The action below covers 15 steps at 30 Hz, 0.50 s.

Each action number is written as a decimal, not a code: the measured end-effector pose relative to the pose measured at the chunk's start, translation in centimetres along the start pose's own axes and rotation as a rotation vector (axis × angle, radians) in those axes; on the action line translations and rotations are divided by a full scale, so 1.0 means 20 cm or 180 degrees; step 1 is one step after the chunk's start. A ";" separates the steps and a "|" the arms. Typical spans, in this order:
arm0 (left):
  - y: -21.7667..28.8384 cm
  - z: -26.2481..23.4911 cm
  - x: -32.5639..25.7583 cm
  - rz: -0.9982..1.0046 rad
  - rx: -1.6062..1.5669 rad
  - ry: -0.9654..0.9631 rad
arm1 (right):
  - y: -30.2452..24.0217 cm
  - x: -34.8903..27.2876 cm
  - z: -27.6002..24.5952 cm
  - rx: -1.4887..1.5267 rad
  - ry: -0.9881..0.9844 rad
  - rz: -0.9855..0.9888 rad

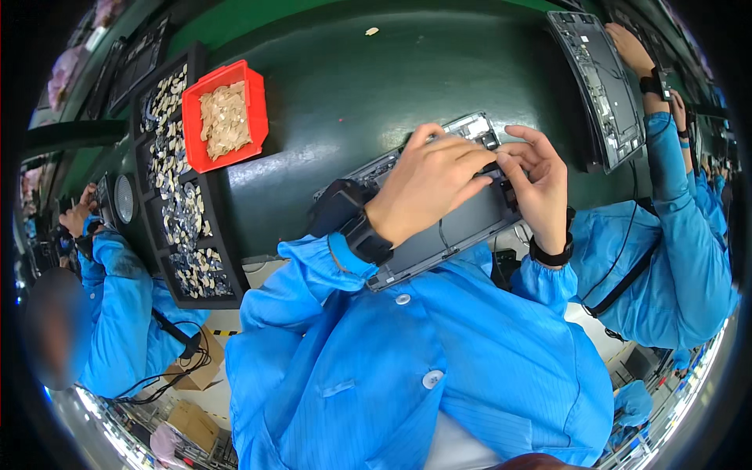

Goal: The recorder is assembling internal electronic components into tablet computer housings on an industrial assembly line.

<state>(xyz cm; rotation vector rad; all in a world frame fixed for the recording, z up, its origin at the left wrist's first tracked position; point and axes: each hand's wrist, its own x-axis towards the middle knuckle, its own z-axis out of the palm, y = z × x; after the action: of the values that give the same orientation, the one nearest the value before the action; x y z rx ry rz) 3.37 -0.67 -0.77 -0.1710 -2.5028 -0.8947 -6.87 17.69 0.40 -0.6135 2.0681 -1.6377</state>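
Note:
My left hand (pixel 435 185) reaches across an opened laptop-like device housing (pixel 468 222), its thumb and fingertips pinched together near the housing's upper right corner. My right hand (pixel 537 185) comes in from the right side, thumb and index finger pressed together close to the left fingertips. Between the two hands is a small dark piece, mostly covered by fingers, whose kind I cannot make out. The grey housing lies tilted at the table's near edge, with circuit parts along its far side and a thin cable on its flat inner face.
At the left, a black compartment tray (pixel 221 235) holds many small dark and pale pieces. On it rests a red bin (pixel 257 110) of beige scraps. One scrap (pixel 372 31) lies on the green table (pixel 329 86). Stacked housings (pixel 603 86) stand right, beside a co-worker's hand (pixel 629 48). Another person sits left.

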 end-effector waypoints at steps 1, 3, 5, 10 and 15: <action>0.01 0.02 0.02 -0.0075 -0.0135 -0.0286 | 0.01 0.00 -0.01 0.0185 0.0056 0.0073; 0.01 0.06 0.03 0.0032 -0.0276 -0.0392 | 0.03 0.00 -0.03 0.0388 0.0147 0.0143; 0.00 0.08 0.02 0.0105 -0.0240 -0.0408 | 0.05 -0.01 -0.05 0.0445 0.0125 0.0153; 0.01 0.09 0.03 0.0345 0.0083 -0.0618 | 0.09 0.00 -0.14 0.0282 0.0514 0.0104; 0.03 0.07 0.04 0.0474 0.0285 -0.0851 | 0.13 0.01 -0.21 0.0045 0.0796 0.0057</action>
<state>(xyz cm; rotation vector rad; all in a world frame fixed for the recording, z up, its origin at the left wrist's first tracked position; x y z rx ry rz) 2.22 0.55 -1.01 -0.4687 -2.7250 -0.7389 -9.54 21.40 -1.30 -0.4006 2.2248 -1.7951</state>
